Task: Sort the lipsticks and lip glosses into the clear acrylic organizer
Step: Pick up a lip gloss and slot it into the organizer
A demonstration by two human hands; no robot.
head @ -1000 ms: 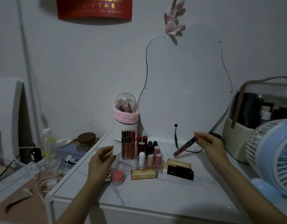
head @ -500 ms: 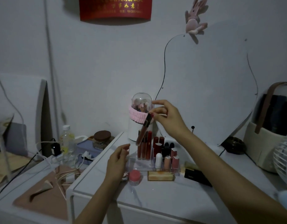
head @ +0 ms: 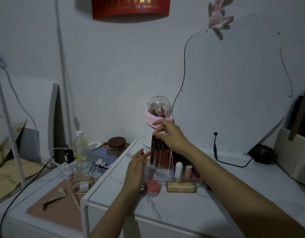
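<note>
- We see the right hand [head: 172, 134] above the back row of the clear acrylic organizer [head: 165, 176], its fingertips pinching the dark cap of a lip gloss tube [head: 153, 152] that stands upright at the left end of that row.
- 3 more red lip gloss tubes [head: 163, 156] stand upright right beside it, touching side by side.
- The left hand [head: 136, 170] rests against the organizer's left wall, fingers nearly straight, thumb tip near the held tube's lower part.
- In the front compartments stand a white-capped lipstick [head: 178, 169] and a peach lipstick [head: 188, 171]; darker lipsticks behind them are partly hidden by the right forearm.
- On the white desk [head: 182, 208], just in front of the organizer, a gold lipstick case [head: 181, 186] lies flat, and a small pink-lidded jar [head: 153, 188] sits beside it on the left.
- A red banner [head: 131, 6] on the wall carries gold characters and digits starting "18135"; we cannot read the rest.
- No brand name on the tubes is legible to us.
- A domed brush holder [head: 159, 109] with a pink band stands behind the organizer.
</note>
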